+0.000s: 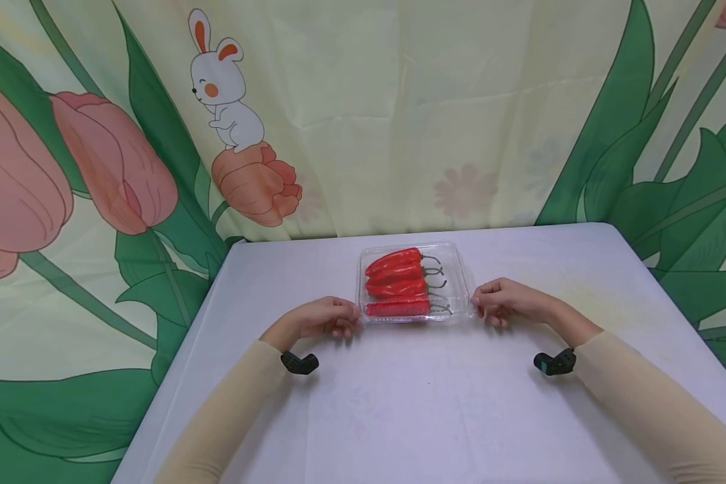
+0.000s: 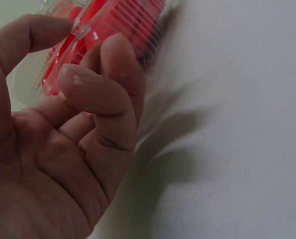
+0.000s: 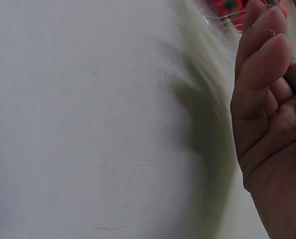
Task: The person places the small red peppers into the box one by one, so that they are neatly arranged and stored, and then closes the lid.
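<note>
A clear plastic box (image 1: 458, 282) lies near the back of the table, with several red peppers (image 1: 399, 272) side by side inside it, green stems toward the right. At its front left corner, my left hand (image 1: 329, 317) pinches the rim between thumb and curled fingers. The left wrist view shows the thumb (image 2: 50, 32) against the box's ribbed edge (image 2: 138, 25). My right hand (image 1: 508, 300) pinches the front right corner. In the right wrist view only a small part of the box (image 3: 215, 17) shows past the curled fingers (image 3: 259, 69).
A white cloth covers the table (image 1: 399, 403). Behind it hangs a curtain (image 1: 351, 134) printed with tulips and a rabbit. Each wrist wears a small black device, one on the left (image 1: 299, 363) and one on the right (image 1: 554, 363).
</note>
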A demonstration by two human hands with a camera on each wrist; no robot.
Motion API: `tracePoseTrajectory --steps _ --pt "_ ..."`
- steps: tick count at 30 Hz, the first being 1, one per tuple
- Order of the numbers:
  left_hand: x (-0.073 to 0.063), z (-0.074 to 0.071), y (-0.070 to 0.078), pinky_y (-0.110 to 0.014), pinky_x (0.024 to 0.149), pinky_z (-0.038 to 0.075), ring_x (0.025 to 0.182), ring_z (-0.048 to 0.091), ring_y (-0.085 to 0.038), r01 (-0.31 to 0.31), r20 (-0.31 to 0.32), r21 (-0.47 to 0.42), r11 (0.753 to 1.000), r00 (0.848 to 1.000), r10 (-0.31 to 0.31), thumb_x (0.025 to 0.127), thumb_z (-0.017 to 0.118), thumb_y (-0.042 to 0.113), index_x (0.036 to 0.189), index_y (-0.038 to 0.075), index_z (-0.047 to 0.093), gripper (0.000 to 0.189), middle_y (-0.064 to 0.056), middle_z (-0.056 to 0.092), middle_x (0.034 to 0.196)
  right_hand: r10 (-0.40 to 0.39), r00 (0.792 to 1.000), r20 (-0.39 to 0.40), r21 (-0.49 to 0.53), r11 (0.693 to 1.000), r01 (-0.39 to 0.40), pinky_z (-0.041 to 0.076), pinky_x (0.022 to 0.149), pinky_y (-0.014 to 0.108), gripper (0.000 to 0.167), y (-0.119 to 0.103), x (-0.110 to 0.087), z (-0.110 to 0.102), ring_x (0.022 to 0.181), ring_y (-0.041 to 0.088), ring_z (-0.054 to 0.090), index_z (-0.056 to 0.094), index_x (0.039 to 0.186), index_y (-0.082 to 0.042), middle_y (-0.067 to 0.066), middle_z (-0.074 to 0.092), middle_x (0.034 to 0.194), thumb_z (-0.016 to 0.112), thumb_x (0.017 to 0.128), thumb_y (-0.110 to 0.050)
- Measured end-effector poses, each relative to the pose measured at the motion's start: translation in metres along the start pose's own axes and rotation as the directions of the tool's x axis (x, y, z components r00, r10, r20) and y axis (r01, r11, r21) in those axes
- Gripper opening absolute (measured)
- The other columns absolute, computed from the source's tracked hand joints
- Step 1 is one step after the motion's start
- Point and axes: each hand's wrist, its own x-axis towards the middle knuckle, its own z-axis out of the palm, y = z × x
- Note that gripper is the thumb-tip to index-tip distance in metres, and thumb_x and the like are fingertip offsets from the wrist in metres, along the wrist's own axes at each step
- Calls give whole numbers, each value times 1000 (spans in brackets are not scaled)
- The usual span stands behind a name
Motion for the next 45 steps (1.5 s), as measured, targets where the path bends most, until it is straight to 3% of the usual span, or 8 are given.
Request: tracePoseTrajectory --steps 6,15,19,22,27,33,37,45 --pt "-3 3 0 -18 55 43 67 62 -10 -1 78 29 1000 997 -1 103 57 21 112 -6 70 31 -4 75 91 24 994 104 14 1000 -26 45 51 18 32 1 0 2 55 7 56 70 109 9 10 77 96 56 105 -19" --pt "-3 6 -1 -17 52 40 66 62 -11 -5 66 -16 1000 998 6 104 55 18 121 -12 66 36 -4 76 92 28 986 167 93 995 -44 46 50 17 26 1 1 7 54 5 56 75 107 -2 5 78 96 55 106 -18" --pt "0 7 -2 -17 52 40 65 61 -11 -20 62 -22 1000 998 21 104 54 18 113 -5 70 30 -4 76 92 23 988 155 63 997 -33 45 51 17 25 2 2 7 54 4 55 76 104 -5 5 78 95 55 106 -19" --pt "2 7 -3 -17 52 39 65 60 -10 -40 57 -29 999 998 42 104 52 18 106 1 71 26 -4 76 91 25 992 124 35 999 -29 44 52 17 28 2 3 6 55 5 54 73 107 1 6 77 95 55 106 -20" --pt "7 8 -4 -17 52 39 64 57 -11 -63 5 -51 997 998 63 103 50 18 102 5 69 23 -4 73 91 28 996 82 13 999 -29 43 54 17 37 1 6 6 57 7 53 66 115 12 5 75 95 53 107 -22" --pt "12 7 -6 -18 54 40 64 56 -12 -91 -52 -73 993 995 87 103 50 21 100 7 69 24 -5 73 95 17 998 56 23 1000 -18 44 55 18 40 0 9 5 59 7 53 63 115 13 5 74 96 50 108 -24" --pt "15 8 -6 -18 54 40 61 53 -11 -112 -59 -106 988 993 106 104 48 20 96 9 69 24 -5 72 92 -2 999 53 39 999 0 44 57 18 36 1 11 4 61 7 53 65 113 11 3 75 95 49 109 -21" --pt "20 11 -5 -16 52 41 60 53 -8 -129 -89 -149 980 989 117 102 50 15 90 10 68 23 -2 70 82 -55 997 45 93 994 50 46 59 18 25 7 15 1 68 6 55 68 98 -8 -2 70 85 46 108 -13"
